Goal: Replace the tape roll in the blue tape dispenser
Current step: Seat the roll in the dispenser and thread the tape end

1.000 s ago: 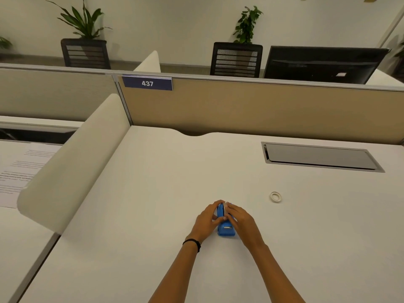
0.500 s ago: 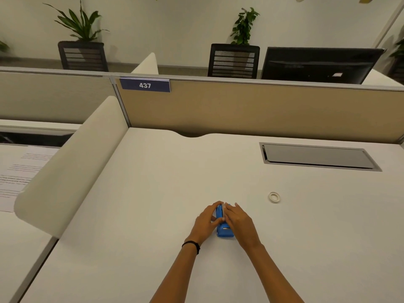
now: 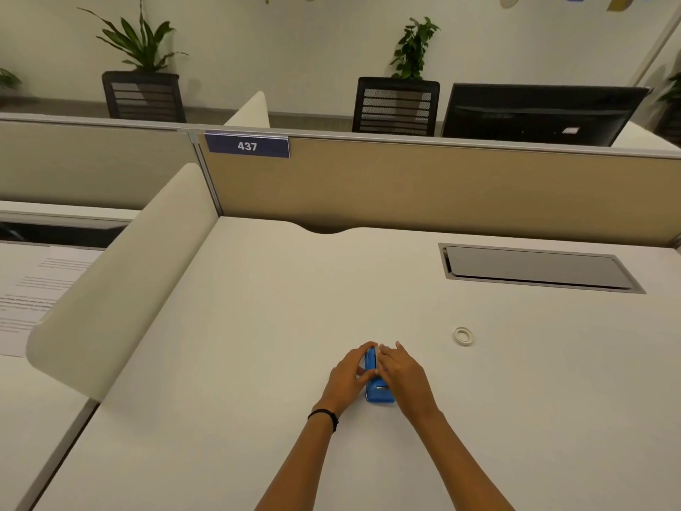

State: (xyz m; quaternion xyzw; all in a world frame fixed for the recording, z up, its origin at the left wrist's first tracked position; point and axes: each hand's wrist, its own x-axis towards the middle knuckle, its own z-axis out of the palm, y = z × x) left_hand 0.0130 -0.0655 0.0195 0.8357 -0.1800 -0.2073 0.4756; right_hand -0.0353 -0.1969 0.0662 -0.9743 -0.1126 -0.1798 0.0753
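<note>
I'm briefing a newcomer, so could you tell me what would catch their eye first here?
The blue tape dispenser, bright on the white desk, held between the left hand and right hand. A small white ring lies alone to its right; the 437 sign hangs on the partition.

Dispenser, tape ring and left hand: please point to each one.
dispenser [image 3: 379,395], head view, near blue end.
tape ring [image 3: 457,336], head view, left band.
left hand [image 3: 348,378], head view, back of hand.

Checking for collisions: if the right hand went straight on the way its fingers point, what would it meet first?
Likely the left hand, whose fingertips curl over the blue tape dispenser just ahead of the right hand; depth is unclear.
</note>
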